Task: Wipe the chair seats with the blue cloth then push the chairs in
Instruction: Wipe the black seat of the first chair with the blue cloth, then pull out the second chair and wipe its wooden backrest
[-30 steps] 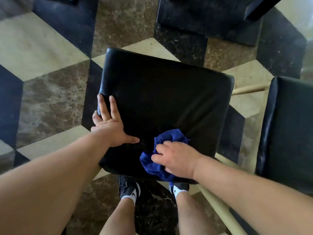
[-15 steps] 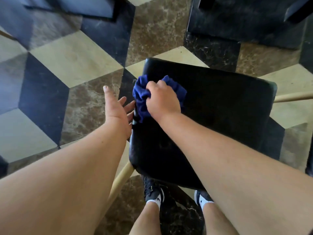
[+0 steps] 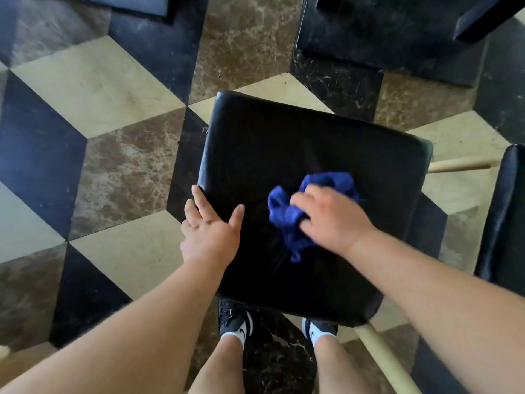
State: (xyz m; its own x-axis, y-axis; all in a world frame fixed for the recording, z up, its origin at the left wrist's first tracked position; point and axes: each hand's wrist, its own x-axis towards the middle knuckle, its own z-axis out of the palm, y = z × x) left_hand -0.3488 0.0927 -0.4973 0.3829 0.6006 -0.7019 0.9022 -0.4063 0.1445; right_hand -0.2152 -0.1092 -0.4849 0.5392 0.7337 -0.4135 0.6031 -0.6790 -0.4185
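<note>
Seat (image 3: pixel 284 149) status as I read it: right hand (image 3: pixel 332 220) clenched on bunched cloth (image 3: pixel 287 220) mid-seat; left hand (image 3: pixel 210 234) open, flat on seat's left edge, holding nothing.

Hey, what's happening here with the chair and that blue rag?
A person is standing over a black padded chair seat and cleaning it. The right hand presses a bunched-up blue cloth onto the middle of the seat, while the left hand rests on the seat's left edge, apparently steadying it. A second black seat shows at the right edge of the view. The chair stands out on the patterned tile floor, not yet pushed in.
</note>
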